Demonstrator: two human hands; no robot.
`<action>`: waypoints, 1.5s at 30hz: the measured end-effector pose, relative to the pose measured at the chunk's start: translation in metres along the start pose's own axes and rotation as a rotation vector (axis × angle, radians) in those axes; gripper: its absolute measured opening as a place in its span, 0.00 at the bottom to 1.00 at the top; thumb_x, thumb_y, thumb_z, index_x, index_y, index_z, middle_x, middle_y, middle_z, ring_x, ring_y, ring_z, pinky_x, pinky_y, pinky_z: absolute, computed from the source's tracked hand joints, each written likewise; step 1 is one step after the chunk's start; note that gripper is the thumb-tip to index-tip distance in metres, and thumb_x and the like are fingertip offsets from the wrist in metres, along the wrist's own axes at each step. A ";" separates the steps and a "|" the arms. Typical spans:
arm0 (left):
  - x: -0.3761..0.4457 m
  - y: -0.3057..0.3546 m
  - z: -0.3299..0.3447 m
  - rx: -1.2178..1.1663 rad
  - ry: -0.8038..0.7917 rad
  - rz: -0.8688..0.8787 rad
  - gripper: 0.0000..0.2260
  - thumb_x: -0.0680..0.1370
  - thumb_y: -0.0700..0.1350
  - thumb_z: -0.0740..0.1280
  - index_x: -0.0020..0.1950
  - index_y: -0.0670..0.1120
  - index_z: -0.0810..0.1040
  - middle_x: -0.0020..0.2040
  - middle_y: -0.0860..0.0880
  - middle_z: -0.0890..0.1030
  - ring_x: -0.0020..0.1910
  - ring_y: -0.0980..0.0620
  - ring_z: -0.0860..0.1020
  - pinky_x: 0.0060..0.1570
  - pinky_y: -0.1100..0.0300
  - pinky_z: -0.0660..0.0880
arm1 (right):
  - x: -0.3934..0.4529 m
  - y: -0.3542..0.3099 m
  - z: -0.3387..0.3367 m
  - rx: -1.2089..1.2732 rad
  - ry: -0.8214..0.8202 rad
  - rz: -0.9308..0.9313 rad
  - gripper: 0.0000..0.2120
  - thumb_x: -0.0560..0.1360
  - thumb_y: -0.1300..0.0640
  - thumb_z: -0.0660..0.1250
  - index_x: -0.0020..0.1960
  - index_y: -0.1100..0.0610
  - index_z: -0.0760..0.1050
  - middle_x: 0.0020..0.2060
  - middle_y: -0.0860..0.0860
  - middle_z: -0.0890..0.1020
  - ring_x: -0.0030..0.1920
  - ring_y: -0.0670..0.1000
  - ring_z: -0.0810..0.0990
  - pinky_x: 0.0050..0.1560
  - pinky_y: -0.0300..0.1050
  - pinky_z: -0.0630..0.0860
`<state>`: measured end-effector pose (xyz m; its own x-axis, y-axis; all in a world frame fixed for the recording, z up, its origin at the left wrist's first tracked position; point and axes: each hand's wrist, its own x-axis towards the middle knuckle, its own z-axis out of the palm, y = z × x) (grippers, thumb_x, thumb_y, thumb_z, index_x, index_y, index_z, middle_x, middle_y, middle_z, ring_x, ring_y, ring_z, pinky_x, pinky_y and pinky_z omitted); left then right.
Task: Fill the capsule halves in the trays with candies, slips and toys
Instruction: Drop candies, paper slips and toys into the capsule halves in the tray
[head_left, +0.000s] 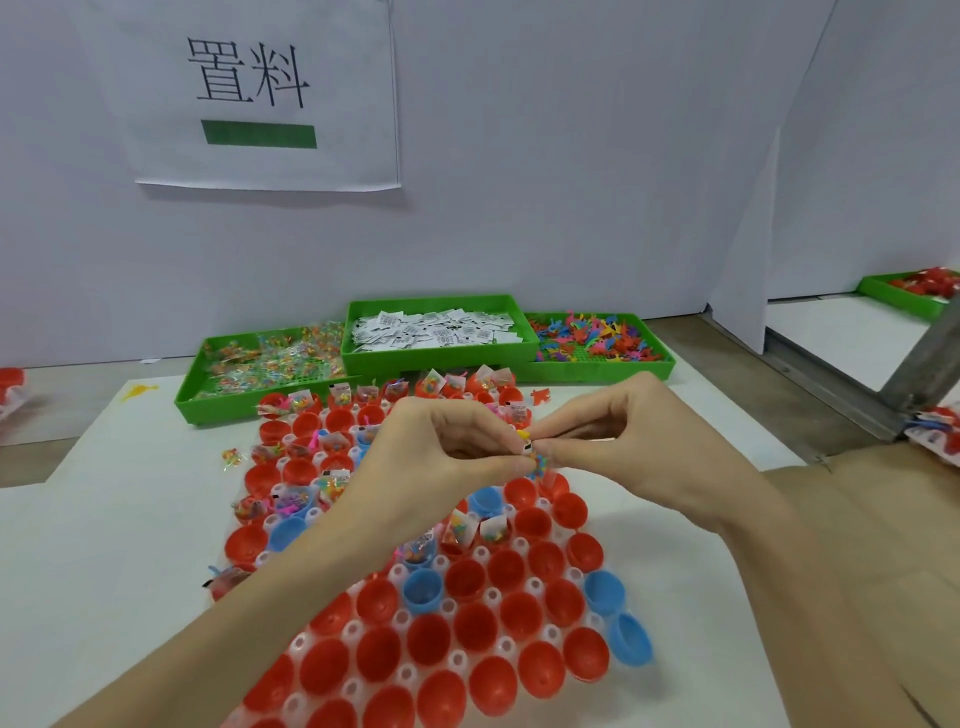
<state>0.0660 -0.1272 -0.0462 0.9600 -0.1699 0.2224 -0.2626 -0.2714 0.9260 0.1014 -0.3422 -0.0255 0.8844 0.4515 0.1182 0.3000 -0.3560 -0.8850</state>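
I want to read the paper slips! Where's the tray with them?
In the head view, the slip tray sits at the back of the table by the wall, the middle of three green trays, between the candy tray on its left and the toy tray on its right.

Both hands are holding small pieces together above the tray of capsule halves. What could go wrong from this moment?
1. The small bundle, pinched between left hand and right hand, could slip and fall into an already filled half.
2. The left forearm hangs low over filled red halves and may knock contents out.
3. The tilted blue half at the tray edge may roll off.
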 end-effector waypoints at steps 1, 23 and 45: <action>0.001 -0.001 0.001 0.001 0.007 -0.004 0.05 0.71 0.42 0.80 0.45 0.46 0.88 0.40 0.49 0.88 0.42 0.52 0.87 0.46 0.64 0.82 | 0.000 0.000 0.000 -0.015 -0.018 0.004 0.06 0.75 0.59 0.76 0.49 0.51 0.88 0.42 0.46 0.88 0.45 0.44 0.87 0.46 0.31 0.79; 0.004 -0.009 -0.007 0.035 -0.065 -0.052 0.04 0.72 0.41 0.80 0.44 0.45 0.88 0.40 0.48 0.88 0.42 0.50 0.87 0.46 0.62 0.82 | 0.002 0.002 0.002 0.011 -0.073 -0.011 0.02 0.75 0.55 0.76 0.47 0.51 0.87 0.41 0.50 0.88 0.44 0.49 0.87 0.48 0.37 0.82; 0.007 -0.014 0.017 0.718 -0.137 0.157 0.07 0.69 0.53 0.81 0.39 0.54 0.86 0.34 0.64 0.76 0.47 0.58 0.66 0.46 0.71 0.65 | 0.004 0.015 0.011 -0.330 -0.244 0.079 0.07 0.71 0.62 0.79 0.45 0.52 0.87 0.39 0.46 0.88 0.41 0.45 0.86 0.50 0.44 0.84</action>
<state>0.0745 -0.1404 -0.0632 0.8976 -0.3611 0.2527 -0.4394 -0.7778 0.4493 0.1057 -0.3367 -0.0436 0.8105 0.5789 -0.0893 0.3685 -0.6225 -0.6905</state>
